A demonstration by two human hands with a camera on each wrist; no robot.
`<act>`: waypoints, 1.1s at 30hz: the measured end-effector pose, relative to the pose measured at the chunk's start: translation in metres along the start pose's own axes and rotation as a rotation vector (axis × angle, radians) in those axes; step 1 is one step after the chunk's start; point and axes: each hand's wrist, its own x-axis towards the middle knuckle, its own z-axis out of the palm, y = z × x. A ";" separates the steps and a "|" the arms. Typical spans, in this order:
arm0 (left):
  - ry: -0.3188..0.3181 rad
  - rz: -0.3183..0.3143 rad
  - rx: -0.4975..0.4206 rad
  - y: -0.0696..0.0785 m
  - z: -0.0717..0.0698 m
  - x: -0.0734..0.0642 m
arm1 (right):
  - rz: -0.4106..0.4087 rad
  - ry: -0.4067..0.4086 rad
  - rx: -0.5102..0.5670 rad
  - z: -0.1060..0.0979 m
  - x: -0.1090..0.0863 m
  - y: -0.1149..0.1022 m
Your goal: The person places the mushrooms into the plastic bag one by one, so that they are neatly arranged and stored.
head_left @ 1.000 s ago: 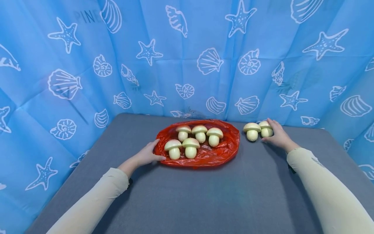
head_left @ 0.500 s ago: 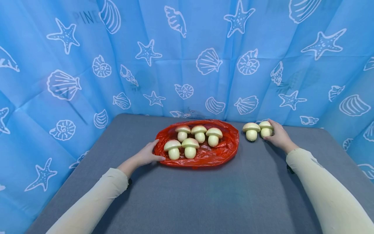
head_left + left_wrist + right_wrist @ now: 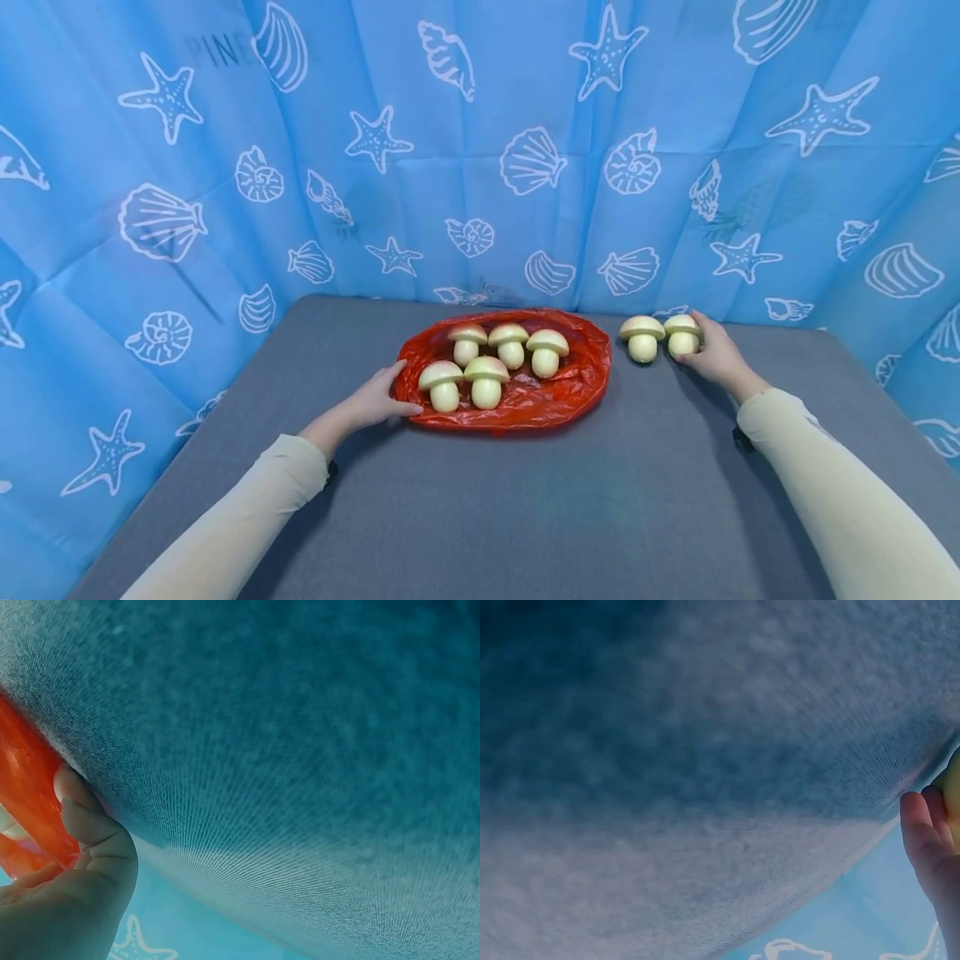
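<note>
My left hand [image 3: 375, 400] grips the left rim of a red plastic bag [image 3: 566, 404], its mouth spread wide. In the left wrist view the thumb [image 3: 97, 840] lies against the red plastic [image 3: 34, 787]. Inside the bag sit several cream mushroom-shaped pieces [image 3: 487, 385] with rounded caps and thick stems. To the right of the bag, my right hand [image 3: 716, 354] holds a similar mushroom [image 3: 681, 337] by its right side, thumb low on the stem. Only a sliver of that mushroom [image 3: 952, 796] shows in the right wrist view, beside the fingertips.
Just left of the held mushroom, another mushroom [image 3: 642, 340] stands on the grey table [image 3: 525, 517]. A blue curtain [image 3: 465, 192] printed with shells and starfish hangs close behind the table's back edge and along its sides.
A small gap has opened between the two mushrooms outside the bag, the held one having shifted slightly right. My left hand keeps its place at the bag. The head view has tilted a little.
</note>
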 end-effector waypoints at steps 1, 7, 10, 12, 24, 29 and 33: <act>-0.001 0.000 -0.001 0.000 0.000 0.000 | 0.005 0.002 0.011 -0.001 -0.002 0.000; -0.009 -0.002 -0.012 0.001 0.000 0.002 | 0.022 0.016 0.055 -0.006 -0.015 -0.002; -0.009 0.004 -0.010 0.000 0.000 0.002 | 0.020 0.020 0.069 -0.008 -0.021 -0.003; -0.008 0.005 -0.010 -0.002 0.000 0.002 | 0.017 0.021 0.076 -0.010 -0.023 -0.004; -0.004 0.010 -0.003 -0.004 0.001 0.003 | 0.011 0.026 0.144 -0.018 -0.039 -0.016; -0.013 0.013 -0.019 -0.002 -0.001 0.002 | 0.020 0.030 0.180 -0.020 -0.048 -0.022; -0.012 0.020 -0.013 0.001 -0.002 -0.003 | 0.031 0.026 0.204 -0.022 -0.054 -0.029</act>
